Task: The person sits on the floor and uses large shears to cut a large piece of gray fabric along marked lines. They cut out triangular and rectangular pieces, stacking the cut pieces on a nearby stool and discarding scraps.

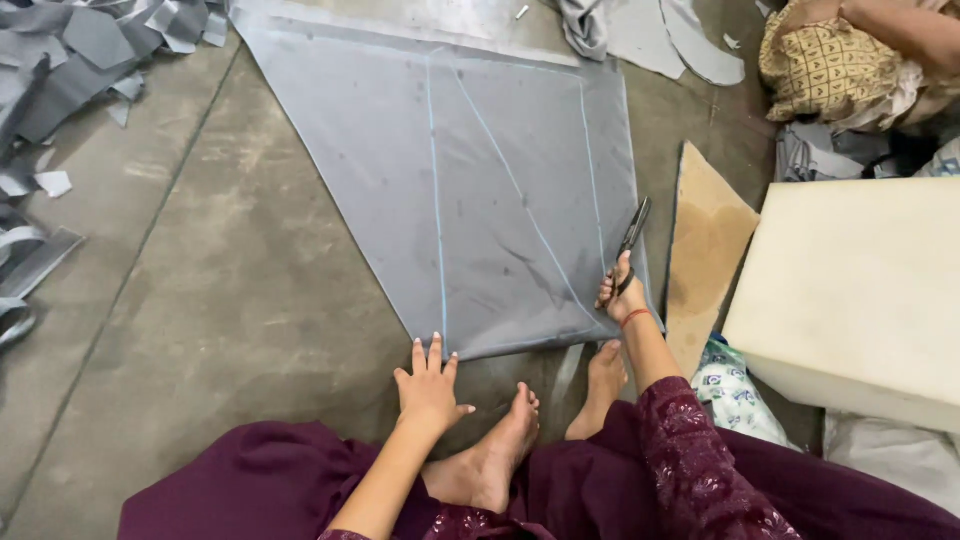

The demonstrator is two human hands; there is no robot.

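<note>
Grey sheet (500,190) w/ blue chalk lines lay flat on concrete floor (220,280). Left hand (430,385): fingers spread, palm down at sheet's near edge. Right hand (622,295): clenched round black scissors (633,230), blades along sheet's right-hand line. Foam block (850,280) at right.

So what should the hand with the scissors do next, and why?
Probably close the scissors and snip a little further up the blue chalk line. The right hand holds them at the right side of the grey sheet, blades pointing up along that line, while the left hand presses flat at the sheet's near edge, which looks meant to keep it from sliding.
</note>
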